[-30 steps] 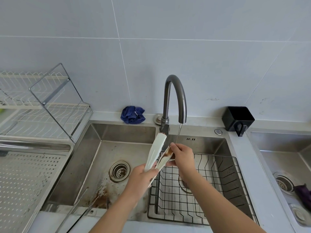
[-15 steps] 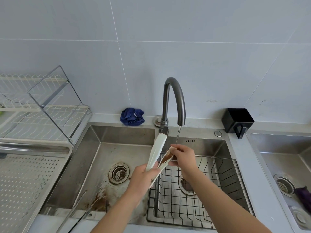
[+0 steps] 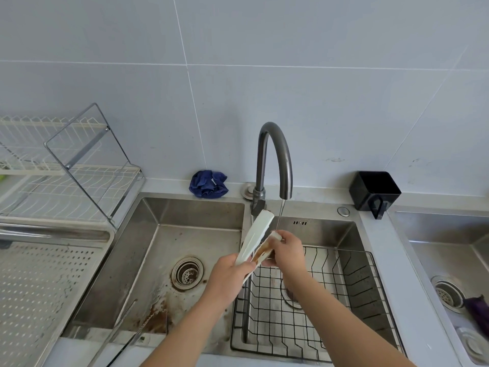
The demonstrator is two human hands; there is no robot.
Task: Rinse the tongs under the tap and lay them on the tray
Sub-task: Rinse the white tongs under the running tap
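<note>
**Tongs under the stream, stained face turned out**

Held above the sink point(image 3: 158, 234), over the divide between its two basins and just below the tap point(image 3: 275, 160): white tongs point(image 3: 258, 238), tips up, arms spread in a V. Gripped at the lower, hinge end by the left hand point(image 3: 227, 276), fingers curled round both arms. Probably done to steady the piece and tilt it, sending runoff into the basin rather than onto the counter point(image 3: 373, 234).

Pinched near the tip of the right-side arm by the right hand point(image 3: 287, 251), fingers closed on it right under the thin stream of water point(image 3: 280, 215). Likely rubbing there, and drawing that arm away from the other to bare the brown stain point(image 3: 262, 252) on its inner face.

Judged mid-rinse: residue plain to see, so not ready for laying down.

Off to the left, well apart from both hands: the perforated tray point(image 3: 39, 287), the place for the tongs afterwards. Below the right forearm, a wire basket point(image 3: 344, 300) sitting in the right basin.

Worth minding: wet, seemingly smooth plastic, apt to slip from a loose grip during the carry across.
</note>
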